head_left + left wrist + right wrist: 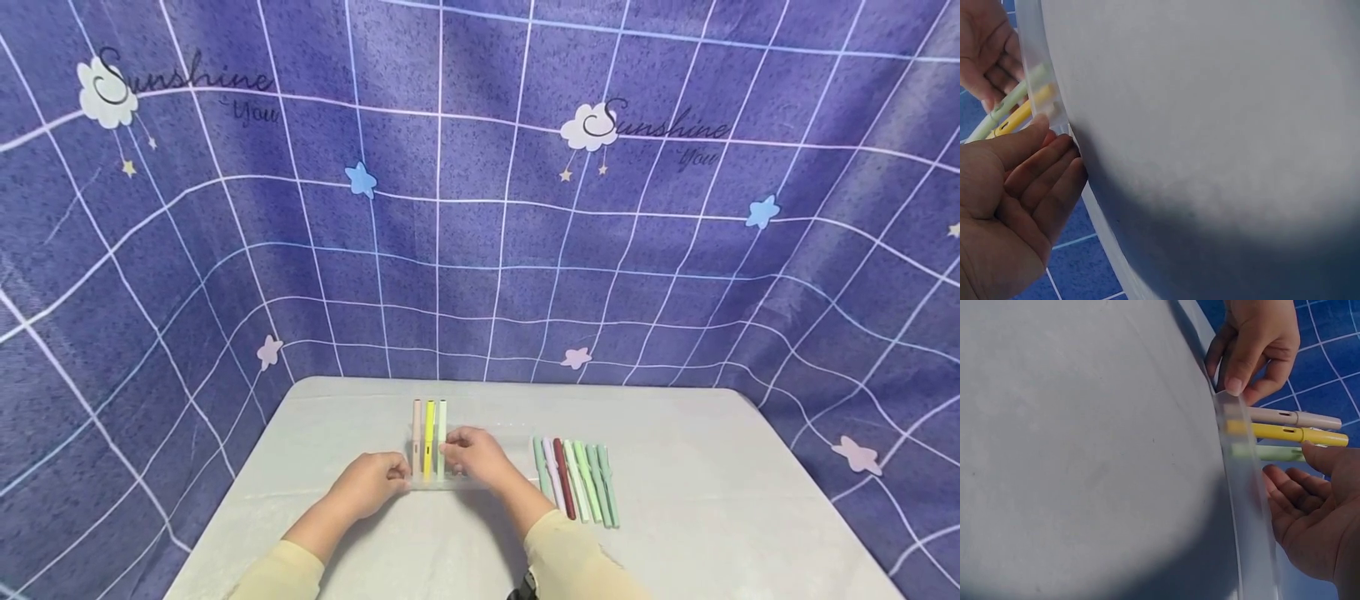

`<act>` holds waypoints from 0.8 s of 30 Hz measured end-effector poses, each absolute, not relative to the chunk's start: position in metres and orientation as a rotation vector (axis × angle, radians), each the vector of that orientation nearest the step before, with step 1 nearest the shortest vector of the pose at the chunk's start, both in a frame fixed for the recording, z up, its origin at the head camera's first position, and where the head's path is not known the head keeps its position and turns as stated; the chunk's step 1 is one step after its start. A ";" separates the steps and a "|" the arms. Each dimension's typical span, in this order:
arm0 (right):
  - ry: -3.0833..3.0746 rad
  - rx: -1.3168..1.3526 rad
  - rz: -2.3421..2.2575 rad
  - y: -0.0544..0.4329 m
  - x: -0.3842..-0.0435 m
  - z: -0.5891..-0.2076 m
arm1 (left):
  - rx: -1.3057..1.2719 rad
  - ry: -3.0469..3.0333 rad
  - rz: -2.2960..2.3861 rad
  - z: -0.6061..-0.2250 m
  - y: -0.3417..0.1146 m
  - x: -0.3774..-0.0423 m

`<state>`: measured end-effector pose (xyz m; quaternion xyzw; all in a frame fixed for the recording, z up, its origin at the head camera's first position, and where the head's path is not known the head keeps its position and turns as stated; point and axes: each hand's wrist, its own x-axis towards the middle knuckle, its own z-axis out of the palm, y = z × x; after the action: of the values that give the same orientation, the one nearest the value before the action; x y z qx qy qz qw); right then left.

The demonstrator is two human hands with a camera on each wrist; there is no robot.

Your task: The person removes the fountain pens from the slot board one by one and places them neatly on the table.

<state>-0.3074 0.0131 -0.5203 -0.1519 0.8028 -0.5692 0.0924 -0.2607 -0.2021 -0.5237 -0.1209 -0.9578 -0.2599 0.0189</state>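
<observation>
Three capped pens stand side by side at the left end of a clear plastic holder (pixel 480 483): a beige-pink pen (pixel 417 425), a yellow pen (pixel 430 421) and a pale green pen (pixel 442 417). My left hand (pixel 375 482) pinches the holder's left front corner, thumb on the clear wall, fingers bent beneath. On the right side of the pale green pen is my right hand (pixel 476 454), its thumb (pixel 1319 457) touching the barrel. The other fingers (pixel 1288 487) of that hand are loosely bent and spread apart beside the pen.
Several pens lie in a row right of the holder, among them a dark red pen (pixel 564 479), a lilac pen (pixel 553 471) and a grey-green pen (pixel 606 487). A white cloth covers the table (pixel 675 450). Behind it hangs a blue gridded curtain (pixel 480 233).
</observation>
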 end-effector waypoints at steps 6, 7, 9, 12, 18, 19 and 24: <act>2.384 -0.457 -1.690 0.011 -0.307 -0.525 | -0.377 -2.971 -0.798 -0.524 -0.201 -0.259; 2.388 -0.458 -1.692 0.011 -0.307 -0.525 | -0.382 -2.968 -0.798 -0.523 -0.201 -0.258; 2.408 -0.463 -1.696 0.011 -0.306 -0.525 | -0.384 -2.965 -0.799 -0.523 -0.201 -0.258; 2.465 -0.480 -1.693 0.011 -0.306 -0.524 | -0.380 -2.969 -0.797 -0.522 -0.201 -0.258; 2.429 -0.483 -1.835 0.015 -0.304 -0.520 | -0.375 -2.960 -0.779 -0.523 -0.201 -0.259; 2.414 -0.483 -1.860 0.016 -0.303 -0.519 | -0.378 -2.957 -0.777 -0.523 -0.201 -0.259; 2.378 -0.484 -1.918 0.025 -0.300 -0.516 | -0.379 -2.957 -0.781 -0.523 -0.201 -0.259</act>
<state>-0.2999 0.0247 -0.5157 -0.1566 0.7686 -0.6198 0.0241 -0.2586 -0.2008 -0.5229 -0.1229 -0.9590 -0.2535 0.0301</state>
